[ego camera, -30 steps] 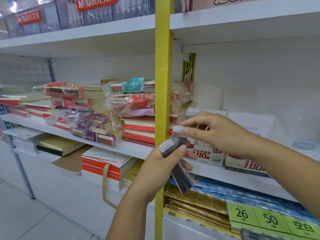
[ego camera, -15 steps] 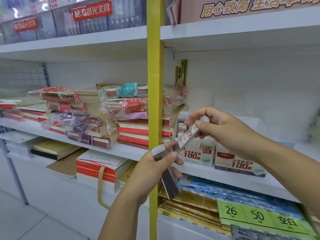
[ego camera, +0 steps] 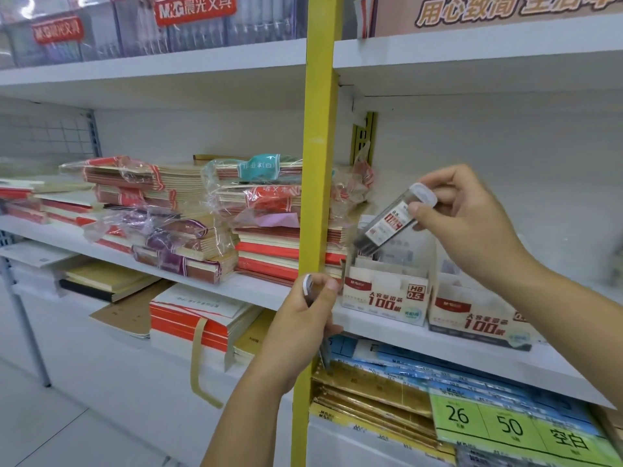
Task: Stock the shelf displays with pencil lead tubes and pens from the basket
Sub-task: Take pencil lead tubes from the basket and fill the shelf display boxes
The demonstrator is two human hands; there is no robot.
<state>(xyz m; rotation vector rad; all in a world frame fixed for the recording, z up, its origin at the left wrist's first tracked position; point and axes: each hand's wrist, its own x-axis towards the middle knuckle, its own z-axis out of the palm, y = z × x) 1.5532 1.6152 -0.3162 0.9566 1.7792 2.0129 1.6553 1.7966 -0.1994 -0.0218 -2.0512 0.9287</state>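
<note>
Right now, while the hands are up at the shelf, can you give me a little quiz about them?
1. True or false: the right hand holds a lead tube tilted above the display box marked HB 0.5.
2. What does the left hand grip? A) a cup B) a second lead tube C) scissors
3. Fill in: the upright post between the shelf bays is ____.
Key: 1 true; 2 B; 3 yellow.
</note>
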